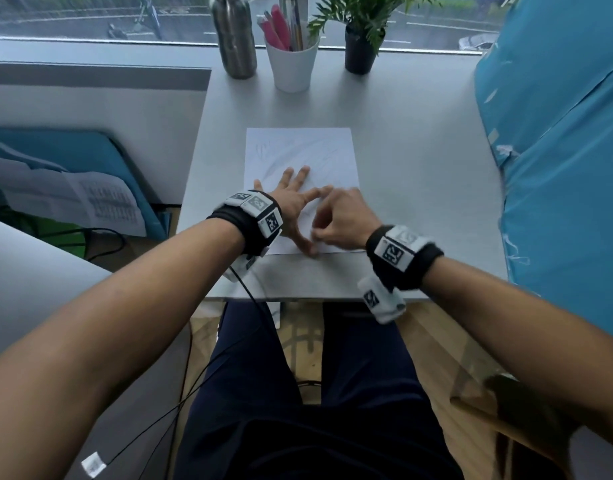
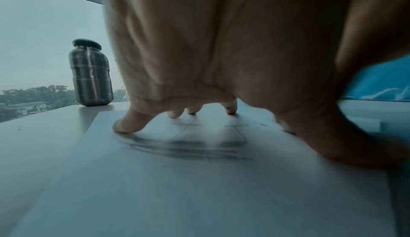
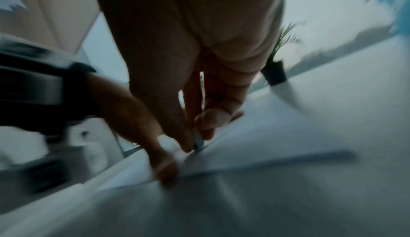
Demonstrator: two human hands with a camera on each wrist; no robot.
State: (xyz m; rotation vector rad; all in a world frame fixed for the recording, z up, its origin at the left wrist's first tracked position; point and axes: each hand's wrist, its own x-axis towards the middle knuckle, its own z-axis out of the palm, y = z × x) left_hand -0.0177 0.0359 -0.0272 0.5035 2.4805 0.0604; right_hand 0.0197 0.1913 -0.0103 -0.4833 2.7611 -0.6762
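Paper: the white rectangular sheet of paper [image 1: 300,150], marked with faint grey pencil strokes, is lying flat in the middle of the pale grey table [image 1: 419,168], with its near edge close to the table's front edge.
Left hand: the left hand [image 1: 291,202] is pressing down on the sheet's near half. Its fingers [image 2: 128,123] are straight and spread wide, with the tips touching the paper.
Right hand: the right hand [image 1: 346,220] is hovering low over the sheet's near right part, just beside the left thumb, with its fingers curled in narrow.
Tool: the right thumb and fingertips are pinching a small slim grey tool [image 3: 198,138] whose tip is touching the paper. It is too blurred to tell what it is.
Window side: a brushed steel bottle [image 1: 234,36], a white cup of pens [image 1: 291,64] and a green plant in a black pot [image 1: 360,51] are standing in a row, well apart from the sheet.
Right edge: a bulky blue plastic-wrapped object [image 1: 558,133] is leaning over the table's side.
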